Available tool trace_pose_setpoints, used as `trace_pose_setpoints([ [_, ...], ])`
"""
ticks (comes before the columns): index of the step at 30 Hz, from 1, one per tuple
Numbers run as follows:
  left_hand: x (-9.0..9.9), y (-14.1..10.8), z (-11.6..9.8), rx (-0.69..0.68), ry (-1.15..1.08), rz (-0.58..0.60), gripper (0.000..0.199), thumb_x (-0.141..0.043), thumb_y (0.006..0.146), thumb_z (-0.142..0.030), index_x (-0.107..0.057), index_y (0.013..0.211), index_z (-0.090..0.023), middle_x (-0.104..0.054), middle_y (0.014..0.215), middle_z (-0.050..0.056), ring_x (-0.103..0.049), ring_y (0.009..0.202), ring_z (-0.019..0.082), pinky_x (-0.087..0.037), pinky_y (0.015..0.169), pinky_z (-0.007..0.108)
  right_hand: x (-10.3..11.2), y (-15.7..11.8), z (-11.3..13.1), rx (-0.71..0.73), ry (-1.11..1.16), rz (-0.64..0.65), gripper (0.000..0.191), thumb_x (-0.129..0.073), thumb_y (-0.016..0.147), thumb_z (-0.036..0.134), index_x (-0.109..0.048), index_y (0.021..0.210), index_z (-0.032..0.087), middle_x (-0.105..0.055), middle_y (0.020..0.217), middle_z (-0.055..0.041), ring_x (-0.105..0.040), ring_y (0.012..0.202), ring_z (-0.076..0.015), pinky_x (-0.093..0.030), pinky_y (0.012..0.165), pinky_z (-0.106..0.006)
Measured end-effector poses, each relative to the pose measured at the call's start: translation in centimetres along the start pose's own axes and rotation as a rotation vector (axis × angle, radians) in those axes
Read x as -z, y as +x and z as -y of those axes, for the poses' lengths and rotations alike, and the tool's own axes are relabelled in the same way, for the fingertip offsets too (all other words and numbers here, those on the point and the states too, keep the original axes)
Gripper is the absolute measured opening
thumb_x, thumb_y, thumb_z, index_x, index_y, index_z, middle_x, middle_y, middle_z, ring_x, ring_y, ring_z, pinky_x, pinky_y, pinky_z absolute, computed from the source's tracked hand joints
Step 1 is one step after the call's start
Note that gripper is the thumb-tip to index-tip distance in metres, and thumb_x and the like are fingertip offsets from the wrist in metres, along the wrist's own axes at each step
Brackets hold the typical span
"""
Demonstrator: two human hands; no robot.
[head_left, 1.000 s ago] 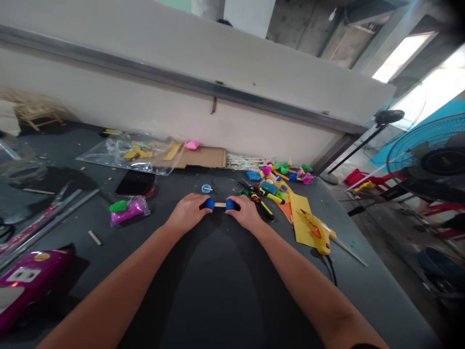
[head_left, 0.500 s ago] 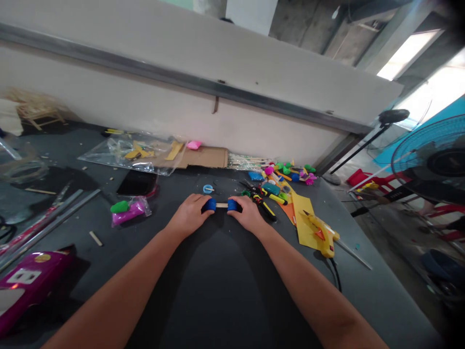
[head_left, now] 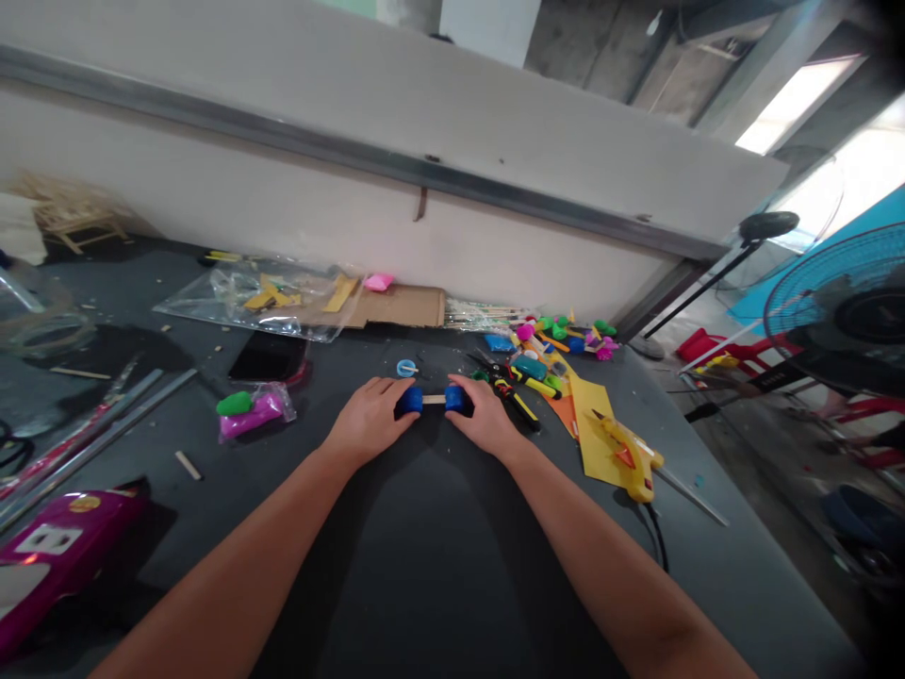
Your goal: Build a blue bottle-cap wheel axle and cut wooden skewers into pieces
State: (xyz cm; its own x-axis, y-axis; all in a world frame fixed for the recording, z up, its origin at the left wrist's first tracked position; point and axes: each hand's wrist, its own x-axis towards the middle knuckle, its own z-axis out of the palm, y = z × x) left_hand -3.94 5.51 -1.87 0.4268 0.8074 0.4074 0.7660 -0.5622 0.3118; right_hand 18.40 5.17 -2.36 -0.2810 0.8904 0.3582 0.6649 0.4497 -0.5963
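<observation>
Currently, the left hand [head_left: 368,422] and right hand [head_left: 483,422], fingers [head_left: 386,388] curled closed, each grip a blue cylinder [head_left: 410,401] at opposite ends of a wooden stick [head_left: 434,399].

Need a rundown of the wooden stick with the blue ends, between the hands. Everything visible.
The short, pale wooden stick looks flat, like a craft stick, and lies roughly level. A dark blue, textured, roughly cylindrical piece sits at each end: left blue piece, right blue piece. Only the middle of the stick shows. The left hand and right hand are cupped over those pieces. Whether the stick passes through them, or touches the dark work table, cannot be told.
</observation>
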Motion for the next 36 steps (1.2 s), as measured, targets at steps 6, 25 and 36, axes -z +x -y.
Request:
trace_pose_setpoints([
  [6, 0.0, 0.0, 0.1, -0.008, -0.029, -0.033, 0.047, -0.061, 0.077, -0.033, -0.051, 0.122, -0.020, -0.060, 0.115, 0.010, -0.053, 0.105, 0.026, -0.041, 0.093, 0.044, 0.2, 0.0, 0.4, 0.014, -0.006, -0.009, 0.053, -0.060, 0.070, 0.015, -0.051, 0.122, 0.022, -0.058, 0.115, -0.0082, -0.049, 0.108, -0.0232, -0.038, 0.095, -0.040],
  [25, -0.4, 0.0, 0.8, 0.049, -0.122, 0.008, 0.036, -0.061, 0.078, -0.032, -0.058, 0.113, -0.024, -0.065, 0.109, 0.006, -0.057, 0.101, 0.024, -0.045, 0.091, 0.040, 0.2, 0.1, -0.1, 0.001, -0.024, 0.041, 0.041, -0.066, 0.072, 0.018, -0.058, 0.111, 0.023, -0.063, 0.107, -0.0057, -0.053, 0.101, -0.0223, -0.041, 0.090, -0.038],
  [36, -0.8, -0.1, 1.1, 0.008, -0.097, -0.030, 0.034, -0.062, 0.078, -0.032, -0.059, 0.112, -0.028, -0.067, 0.109, 0.003, -0.059, 0.101, 0.022, -0.046, 0.090, 0.036, 0.0, 0.2, -0.3, 0.004, -0.047, 0.031, 0.042, -0.069, 0.072, 0.017, -0.060, 0.113, 0.024, -0.064, 0.107, -0.0059, -0.054, 0.100, -0.0222, -0.042, 0.090, -0.038],
])
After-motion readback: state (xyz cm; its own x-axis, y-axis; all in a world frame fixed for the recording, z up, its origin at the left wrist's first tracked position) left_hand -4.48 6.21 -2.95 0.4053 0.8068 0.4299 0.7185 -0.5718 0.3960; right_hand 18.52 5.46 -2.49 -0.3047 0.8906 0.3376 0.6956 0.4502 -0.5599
